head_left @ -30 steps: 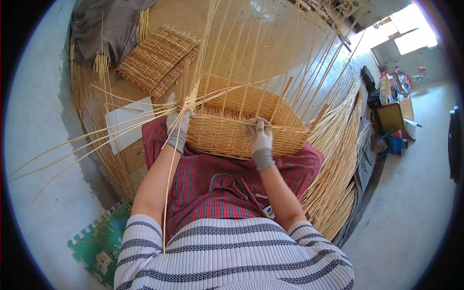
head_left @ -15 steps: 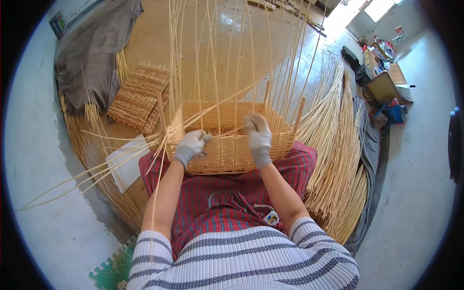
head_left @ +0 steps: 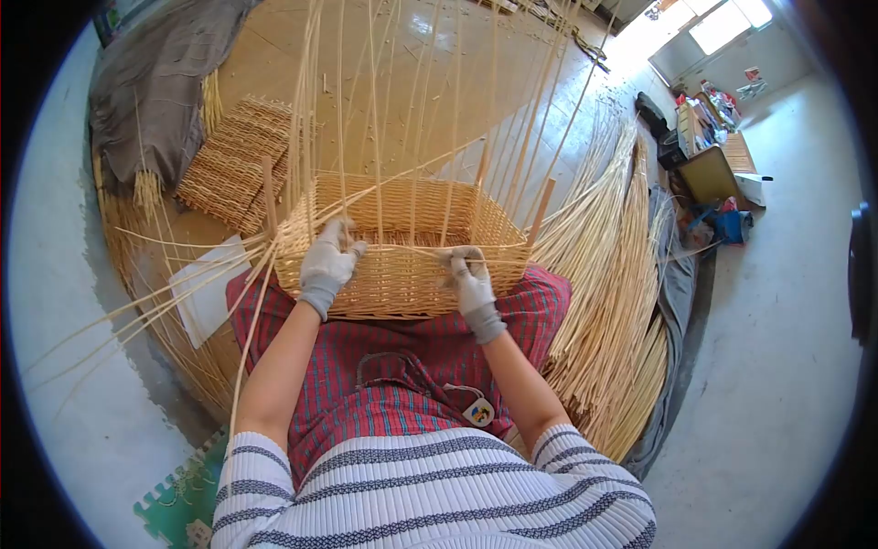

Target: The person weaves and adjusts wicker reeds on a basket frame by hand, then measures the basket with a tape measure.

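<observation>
A partly woven wicker basket [head_left: 384, 279] rests on my lap, its tall thin stakes [head_left: 376, 119] rising from the walls. My left hand [head_left: 329, 263], in a grey-white work glove, is at the near rim left of centre, its fingers curled about a wicker strand by a stake. Also gloved, my right hand [head_left: 471, 282] pinches a wicker strand at the near rim, right of centre. Loose wicker strands [head_left: 197, 285] fan out past the basket's left corner. Wooden posts [head_left: 541, 210] stand at the corners.
A large bundle of wicker rods [head_left: 604, 302] lies on the floor at right. Woven mats [head_left: 240, 160] and a dark cloth [head_left: 151, 87] over more rods are at left. A white sheet [head_left: 208, 291] lies beside my lap. A cluttered cabinet [head_left: 713, 165] stands at far right.
My right hand has come down from above the rim to its outer side, turning inward. My left hand has shifted slightly left, along with the basket in view.
</observation>
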Demonstrator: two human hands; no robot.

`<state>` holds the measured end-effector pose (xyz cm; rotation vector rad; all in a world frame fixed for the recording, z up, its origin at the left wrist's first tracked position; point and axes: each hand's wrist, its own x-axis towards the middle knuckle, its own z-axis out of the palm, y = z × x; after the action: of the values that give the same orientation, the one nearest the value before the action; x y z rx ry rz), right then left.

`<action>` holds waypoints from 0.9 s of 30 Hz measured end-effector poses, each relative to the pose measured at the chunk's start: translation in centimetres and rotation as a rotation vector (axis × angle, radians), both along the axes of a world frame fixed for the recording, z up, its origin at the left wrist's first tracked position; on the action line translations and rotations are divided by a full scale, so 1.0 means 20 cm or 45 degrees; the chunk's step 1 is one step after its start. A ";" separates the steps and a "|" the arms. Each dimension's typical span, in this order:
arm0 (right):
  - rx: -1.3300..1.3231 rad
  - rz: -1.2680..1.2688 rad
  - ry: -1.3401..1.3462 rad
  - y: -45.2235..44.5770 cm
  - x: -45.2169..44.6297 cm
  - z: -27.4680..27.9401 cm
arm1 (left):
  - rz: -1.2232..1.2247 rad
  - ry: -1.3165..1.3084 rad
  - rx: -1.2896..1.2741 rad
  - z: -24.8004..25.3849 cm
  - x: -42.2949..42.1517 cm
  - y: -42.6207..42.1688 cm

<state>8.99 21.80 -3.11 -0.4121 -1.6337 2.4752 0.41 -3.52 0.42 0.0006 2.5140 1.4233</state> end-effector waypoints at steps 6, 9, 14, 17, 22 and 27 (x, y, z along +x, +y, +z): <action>0.780 -0.313 0.305 0.14 -0.32 0.06 | -0.521 0.672 -0.685 0.13 0.26 0.37; 2.027 -0.318 0.717 0.04 -0.64 0.33 | -0.547 0.611 -0.839 0.01 0.25 0.41; 0.367 -0.317 0.341 0.39 -0.22 0.14 | -0.626 0.691 -0.878 -0.03 0.19 0.41; 0.751 -0.359 -0.075 0.55 -0.09 0.21 | -0.470 0.913 -1.028 -0.02 0.20 0.61; 1.982 -0.213 0.378 0.48 -0.55 0.30 | -0.587 0.524 -0.682 -0.05 0.24 0.95; 0.851 -0.376 -0.163 0.86 0.03 0.36 | -0.688 0.585 -0.761 -0.02 0.19 0.95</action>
<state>9.68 38.92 4.08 -0.6542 -2.1295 1.5986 4.15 15.45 0.02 0.9059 2.8673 0.4732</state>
